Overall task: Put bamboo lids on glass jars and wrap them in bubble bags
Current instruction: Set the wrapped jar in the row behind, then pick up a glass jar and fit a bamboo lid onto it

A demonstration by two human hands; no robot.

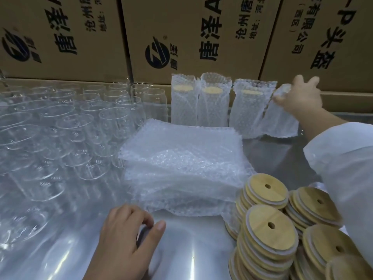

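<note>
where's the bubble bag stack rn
Head view, centre of the table: the stack of bubble bags lies between the glass jars on the left and the bamboo lids at near right, wrapped jars behind it.

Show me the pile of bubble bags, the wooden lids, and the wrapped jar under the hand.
pile of bubble bags [181, 158], head view, top sheet of the pile.
wooden lids [260, 237], head view, top face of the nearest stack.
wrapped jar [279, 122], head view, bubble-covered side below the right hand [300, 98].

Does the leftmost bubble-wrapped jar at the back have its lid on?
On: a round bamboo lid shows through the clear bubble bag near its top.
</note>
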